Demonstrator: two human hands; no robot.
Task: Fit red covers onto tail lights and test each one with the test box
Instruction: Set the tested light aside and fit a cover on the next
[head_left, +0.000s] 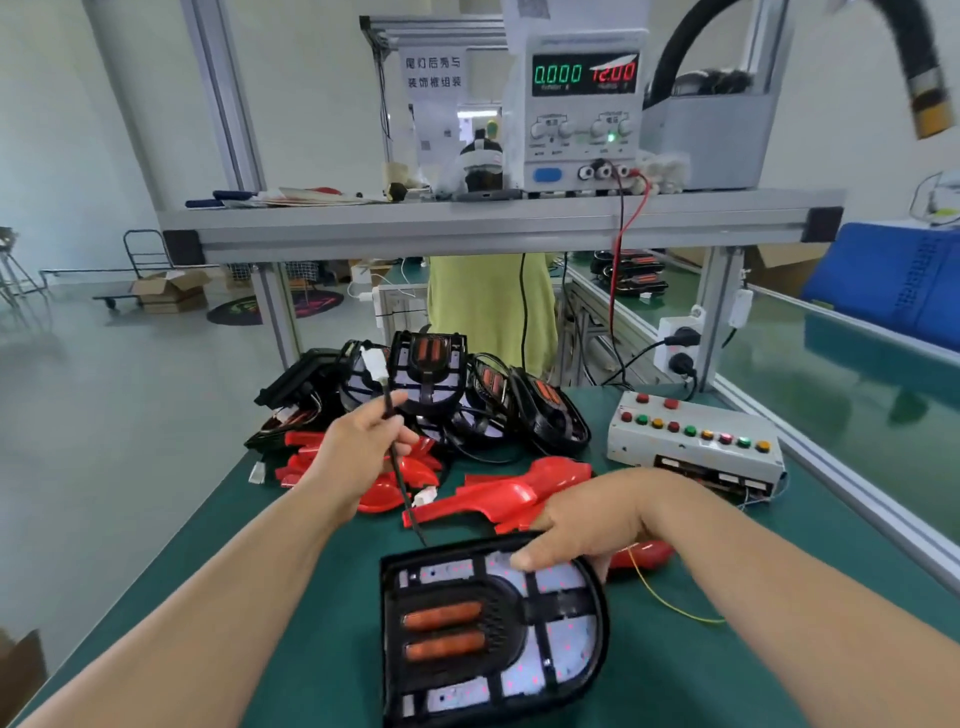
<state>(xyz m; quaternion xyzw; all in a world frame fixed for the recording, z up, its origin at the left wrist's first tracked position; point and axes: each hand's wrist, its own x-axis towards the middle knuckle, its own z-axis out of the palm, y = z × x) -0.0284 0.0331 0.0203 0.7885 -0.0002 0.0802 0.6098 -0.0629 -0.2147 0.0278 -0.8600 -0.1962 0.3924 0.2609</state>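
Fingers of the right hand (587, 525) grip the tail light (493, 629) on the table (291, 551); the left hand (363, 452) pinches its black cable (402, 493).

The tail light (493, 629) runs off the picture's bottom edge. The right hand (587, 525) covers its top corner. The black cable (401, 483) slips out of sight behind it. One red cover (644, 553) hides mostly under that wrist. The shelf (467, 228) hides the top of a person in yellow-green (483, 312). The power supply (576, 104) has words too tiny to read.
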